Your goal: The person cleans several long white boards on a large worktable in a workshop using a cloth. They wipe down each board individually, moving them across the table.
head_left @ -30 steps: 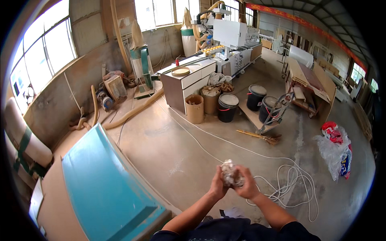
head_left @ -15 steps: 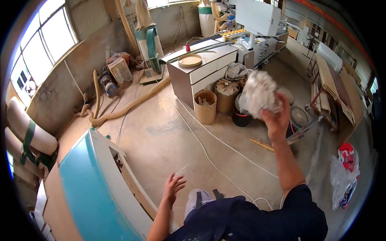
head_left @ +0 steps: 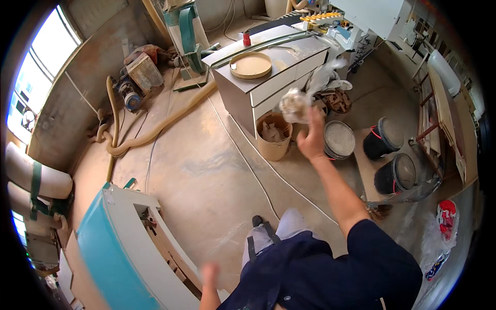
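Observation:
My right hand (head_left: 311,138) is stretched forward over the floor near the tubs, its fingers apart. Just past its fingertips is a crumpled off-white bundle (head_left: 295,105), blurred and apparently in the air, free of the hand. Below and left of the bundle stands a tan round tub (head_left: 274,146) holding scraps. My left hand (head_left: 210,275) hangs low beside the teal and white cabinet-like machine (head_left: 111,243). It is smeared by motion, so its fingers cannot be made out. Nothing shows in it.
A cabinet (head_left: 235,101) bears a round tray-like lid (head_left: 251,66) and a red bottle (head_left: 246,39). Lidded buckets (head_left: 339,139) stand to its right. A hose (head_left: 165,135) and white cables (head_left: 243,150) cross the floor. Boards lean on a rack (head_left: 439,124) at right.
My right hand has swung left and forward; the bundle it held has come away from the fingers toward the tan tub. My left hand has dropped lower. The view has shifted toward the cabinet.

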Demonstrator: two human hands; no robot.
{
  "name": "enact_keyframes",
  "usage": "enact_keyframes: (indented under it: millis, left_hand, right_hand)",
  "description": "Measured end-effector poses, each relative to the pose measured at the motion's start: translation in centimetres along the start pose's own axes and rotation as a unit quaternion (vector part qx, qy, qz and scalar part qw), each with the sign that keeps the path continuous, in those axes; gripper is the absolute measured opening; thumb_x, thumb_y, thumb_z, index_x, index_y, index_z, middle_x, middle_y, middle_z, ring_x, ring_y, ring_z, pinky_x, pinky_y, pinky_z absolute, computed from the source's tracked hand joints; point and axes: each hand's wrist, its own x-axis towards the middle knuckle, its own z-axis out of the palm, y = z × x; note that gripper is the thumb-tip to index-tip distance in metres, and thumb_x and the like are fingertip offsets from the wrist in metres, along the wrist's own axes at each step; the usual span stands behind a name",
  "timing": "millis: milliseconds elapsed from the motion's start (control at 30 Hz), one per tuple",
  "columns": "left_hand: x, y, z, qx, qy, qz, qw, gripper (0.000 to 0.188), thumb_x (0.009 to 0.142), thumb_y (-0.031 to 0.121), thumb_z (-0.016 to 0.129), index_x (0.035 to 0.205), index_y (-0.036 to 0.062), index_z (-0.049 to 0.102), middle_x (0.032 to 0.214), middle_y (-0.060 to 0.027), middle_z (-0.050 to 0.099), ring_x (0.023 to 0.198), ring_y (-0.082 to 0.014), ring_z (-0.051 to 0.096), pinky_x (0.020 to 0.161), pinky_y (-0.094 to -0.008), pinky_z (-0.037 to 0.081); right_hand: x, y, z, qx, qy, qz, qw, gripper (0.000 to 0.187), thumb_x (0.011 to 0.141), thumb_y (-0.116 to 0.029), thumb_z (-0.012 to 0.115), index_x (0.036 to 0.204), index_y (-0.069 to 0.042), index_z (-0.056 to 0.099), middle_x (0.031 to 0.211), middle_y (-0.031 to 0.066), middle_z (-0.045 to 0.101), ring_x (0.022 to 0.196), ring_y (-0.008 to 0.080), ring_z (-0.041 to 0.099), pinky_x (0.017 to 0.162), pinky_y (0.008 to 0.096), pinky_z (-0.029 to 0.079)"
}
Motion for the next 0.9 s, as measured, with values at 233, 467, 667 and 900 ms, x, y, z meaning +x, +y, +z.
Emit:
enact_keyframes:
  millis: [233,467,667,900]
  left_hand:
    - [-7.7,28.4,6.0,-0.257,0.236,0.07,0.935,0.015,0.09,0.02,0.059,0.088,0.0062,0.061,0.083,-0.0036,0.061,0.076,-0.0137,0.058,0.069,-0.0327,0.05]
    - [-31.7,0.4,26.3,-0.024,0.118,-0.217,0.969,0.017,0.094,0.022,0.056,0.095,0.0054,0.061,0.08,-0.0083,0.065,0.072,-0.0158,0.064,0.062,-0.0273,0.052]
    - [-42.9,-1.6,39.7,-0.383,0.363,-0.408,0.745,0.021,0.095,0.023,0.053,0.095,0.0046,0.062,0.083,-0.0089,0.067,0.073,-0.0196,0.066,0.06,-0.0305,0.051]
    - [-45.9,-7.8,54.7,-0.402,0.433,-0.325,0.738,0.02,0.091,0.024,0.055,0.096,0.0059,0.064,0.085,-0.0096,0.067,0.076,-0.026,0.064,0.064,-0.0404,0.051]
  right_hand:
    - [-14.8,8.2,10.1,0.02,-0.627,0.178,0.758,0.062,0.071,-0.011,0.058,0.132,-0.002,0.051,0.131,0.0252,0.051,0.124,0.04,0.048,0.105,0.0453,0.039]
    - [-16.2,2.6,15.0,0.07,-0.815,-0.124,0.562,0.052,0.073,-0.019,0.057,0.124,-0.012,0.06,0.114,0.019,0.065,0.108,0.0355,0.06,0.091,0.0434,0.05]
    - [-13.7,3.9,17.3,-0.032,-0.746,-0.141,0.65,0.042,0.075,-0.019,0.056,0.113,-0.004,0.065,0.11,0.0215,0.065,0.106,0.0357,0.061,0.089,0.0427,0.05]
    - [-32.1,-5.6,10.8,-0.052,-0.76,-0.382,0.523,0.045,0.072,-0.024,0.06,0.116,-0.012,0.067,0.11,0.0152,0.068,0.104,0.0322,0.064,0.09,0.0405,0.051]
